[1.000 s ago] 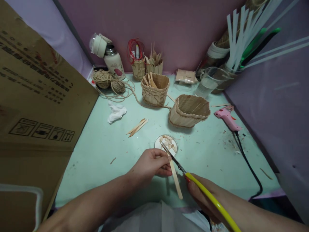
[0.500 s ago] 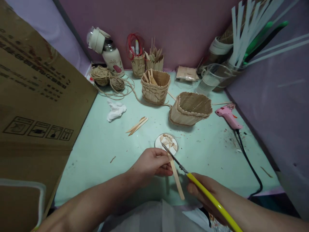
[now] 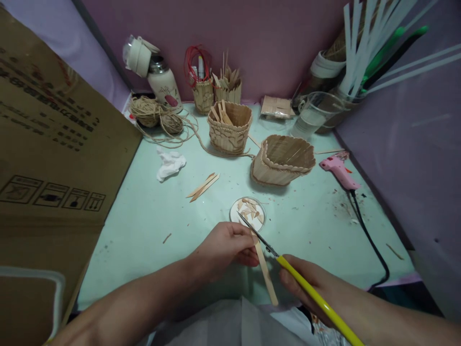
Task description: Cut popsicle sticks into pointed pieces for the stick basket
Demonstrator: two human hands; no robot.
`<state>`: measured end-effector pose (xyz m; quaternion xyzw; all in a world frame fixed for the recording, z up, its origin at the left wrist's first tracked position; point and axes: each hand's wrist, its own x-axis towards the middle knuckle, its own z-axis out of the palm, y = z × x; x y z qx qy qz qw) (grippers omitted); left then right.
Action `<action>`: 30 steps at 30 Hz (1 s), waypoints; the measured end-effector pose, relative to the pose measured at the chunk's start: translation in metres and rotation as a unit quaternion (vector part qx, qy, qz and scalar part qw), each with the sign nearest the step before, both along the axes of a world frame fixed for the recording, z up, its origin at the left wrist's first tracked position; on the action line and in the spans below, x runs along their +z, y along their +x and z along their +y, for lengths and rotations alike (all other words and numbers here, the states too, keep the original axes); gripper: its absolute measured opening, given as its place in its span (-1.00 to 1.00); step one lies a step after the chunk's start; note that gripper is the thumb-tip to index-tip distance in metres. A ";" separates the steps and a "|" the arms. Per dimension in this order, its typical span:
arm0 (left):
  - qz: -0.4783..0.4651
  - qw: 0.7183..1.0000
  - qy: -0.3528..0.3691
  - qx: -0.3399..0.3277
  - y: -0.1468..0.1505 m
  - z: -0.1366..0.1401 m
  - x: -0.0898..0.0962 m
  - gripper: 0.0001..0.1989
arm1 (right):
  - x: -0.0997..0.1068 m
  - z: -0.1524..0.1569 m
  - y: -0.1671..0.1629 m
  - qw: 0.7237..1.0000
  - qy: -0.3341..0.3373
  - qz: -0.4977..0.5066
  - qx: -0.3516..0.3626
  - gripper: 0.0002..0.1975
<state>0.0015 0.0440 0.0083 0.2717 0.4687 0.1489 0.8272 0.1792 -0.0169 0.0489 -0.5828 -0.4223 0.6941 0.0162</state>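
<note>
"Finger status, nearest first?"

"Right hand (image 3: 298,278): curled around the smooth yellow handle of the scissors (image 3: 304,283); some fingers hidden. Left hand (image 3: 230,245): thumb and index finger pinched together on a flat wooden stick (image 3: 267,275), other fingers curled beneath."

"Stick position?"

"Stick extends from the left fingertips toward the near side, its rounded lower end free. The scissors' metal blades pass across its upper part, tip over the round dish (image 3: 234,214); blade contact cannot be determined."

"Materials beyond?"

"Dish: clear rim, white base, holding thin wood chips (image 3: 252,205). Farther: loose pointed sticks (image 3: 203,187), then two wood-slat baskets (image 3: 272,170) with scalloped rims. Behind: coarse twine (image 3: 146,110), wound in balls."

"Markings?"

"Cardboard carton (image 3: 46,240), left side: dark printed characters, too blurred to read, above four boxed pictograms. Bottle (image 3: 164,89), rear: reddish printed motif, script illegible."
</note>
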 end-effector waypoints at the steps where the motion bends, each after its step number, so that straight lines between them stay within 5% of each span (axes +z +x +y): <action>1: -0.004 1.000 -0.001 -0.003 0.000 0.000 0.000 -0.81 | 0.004 0.002 -0.001 1.000 -0.011 -0.004 0.002 -0.56; 22: 0.021 0.999 -0.029 -0.005 0.002 0.000 -0.001 -0.85 | -0.009 -0.005 -0.001 0.998 -0.057 -0.017 -0.023 -0.58; 30: 0.005 0.999 0.020 0.035 0.002 -0.001 -0.001 -0.80 | 0.002 0.005 0.008 0.997 0.062 -0.028 -0.046 -0.53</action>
